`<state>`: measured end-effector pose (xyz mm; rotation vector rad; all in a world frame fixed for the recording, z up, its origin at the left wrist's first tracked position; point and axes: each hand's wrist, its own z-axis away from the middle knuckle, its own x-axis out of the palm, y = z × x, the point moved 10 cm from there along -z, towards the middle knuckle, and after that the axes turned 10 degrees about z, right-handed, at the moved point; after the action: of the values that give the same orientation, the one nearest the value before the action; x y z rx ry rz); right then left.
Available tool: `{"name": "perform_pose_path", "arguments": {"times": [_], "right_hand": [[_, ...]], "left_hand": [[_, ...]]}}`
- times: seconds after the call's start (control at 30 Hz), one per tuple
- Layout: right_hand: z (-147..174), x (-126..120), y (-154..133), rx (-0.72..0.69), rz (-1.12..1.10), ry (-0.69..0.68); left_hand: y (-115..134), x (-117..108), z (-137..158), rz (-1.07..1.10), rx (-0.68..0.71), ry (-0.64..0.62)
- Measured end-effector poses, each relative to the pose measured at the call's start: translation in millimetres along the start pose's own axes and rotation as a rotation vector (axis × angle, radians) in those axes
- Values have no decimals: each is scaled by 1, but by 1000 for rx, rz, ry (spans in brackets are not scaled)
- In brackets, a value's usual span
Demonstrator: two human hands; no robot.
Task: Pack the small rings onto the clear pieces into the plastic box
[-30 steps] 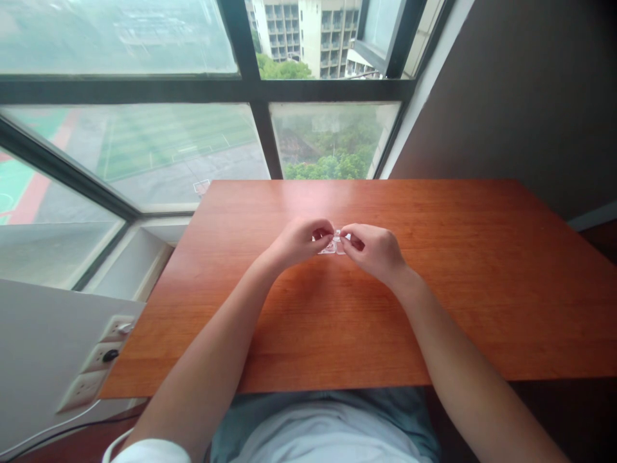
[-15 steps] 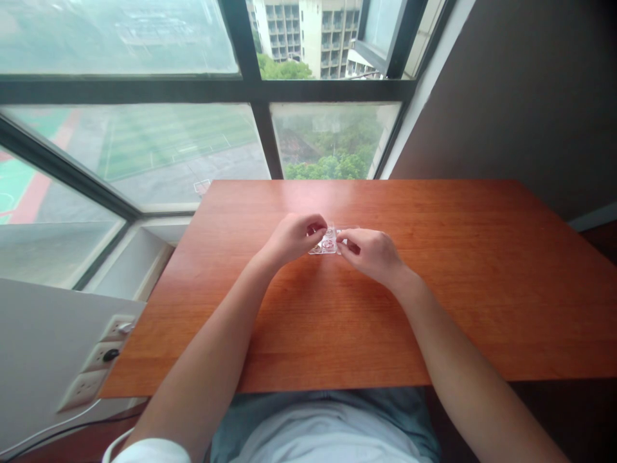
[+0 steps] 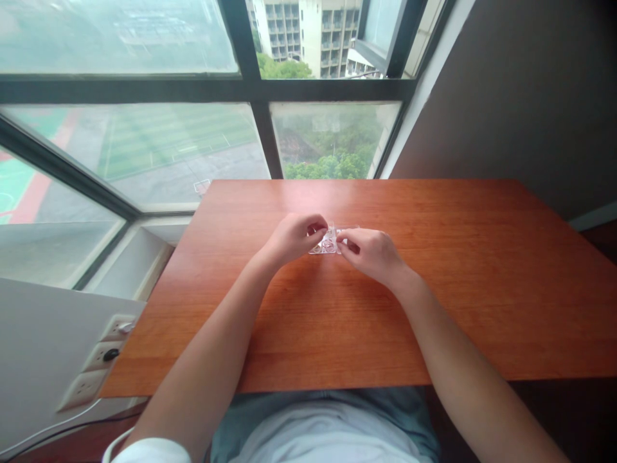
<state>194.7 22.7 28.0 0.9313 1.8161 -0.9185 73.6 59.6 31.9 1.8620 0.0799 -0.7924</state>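
A small clear plastic box (image 3: 330, 250) with compartments lies on the wooden table, between my two hands. In its near compartment sits a pinkish, ring-shaped coil (image 3: 328, 244), and something yellowish shows to the left of it. My left hand (image 3: 301, 236) is over the box's left side, thumb and forefinger pinched together; whatever is between them is too small to make out. At the right, my right hand (image 3: 369, 249) pinches the box near its middle seam with thumb and forefinger. Part of the box is hidden behind the fingers of both hands.
The brown wooden table (image 3: 482, 276) stretches beneath both arms. Beyond its far edge are windows with a dark frame (image 3: 328, 91). A grey wall (image 3: 506, 96) rises at the right. Wall sockets (image 3: 99, 355) with plugs and cables are at the lower left.
The pinkish coil in the near compartment looks slightly larger or shifted. Both hands have stayed almost in place, with only slight finger movement.
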Motion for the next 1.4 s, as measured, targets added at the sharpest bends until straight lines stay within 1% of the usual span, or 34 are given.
{"name": "perform_pose_path", "arguments": {"times": [0.3, 0.4, 0.47, 0.57, 0.7, 0.8, 0.97, 1.1, 1.27, 1.33, 1.4], "right_hand": [[1, 1, 0, 13, 18, -18], [0, 0, 2, 35, 20, -14], [0, -3, 11, 97, 39, -6], [1, -4, 34, 247, 104, -18], [6, 1, 61, 396, 208, -88], [11, 7, 71, 450, 250, -148], [13, 21, 68, 406, 263, -232], [11, 24, 64, 382, 286, -238], [8, 18, 59, 355, 254, -193], [6, 13, 58, 346, 226, -149], [4, 7, 59, 343, 183, -77]], "left_hand": [[-1, 2, 0, -8, 0, -4], [-1, -2, 0, -3, 5, 22], [-2, -8, -1, -3, 1, 59], [-8, -16, 0, -28, -37, 87], [-18, -23, 2, -51, -106, 62], [-25, -25, 4, -32, -138, 24], [-42, -15, 10, -92, -218, -140], [-46, -7, 12, -103, -236, -197], [-45, -2, 13, -94, -233, -216], [-45, -2, 13, -95, -232, -203], [-45, -1, 13, -93, -235, -194]]}}
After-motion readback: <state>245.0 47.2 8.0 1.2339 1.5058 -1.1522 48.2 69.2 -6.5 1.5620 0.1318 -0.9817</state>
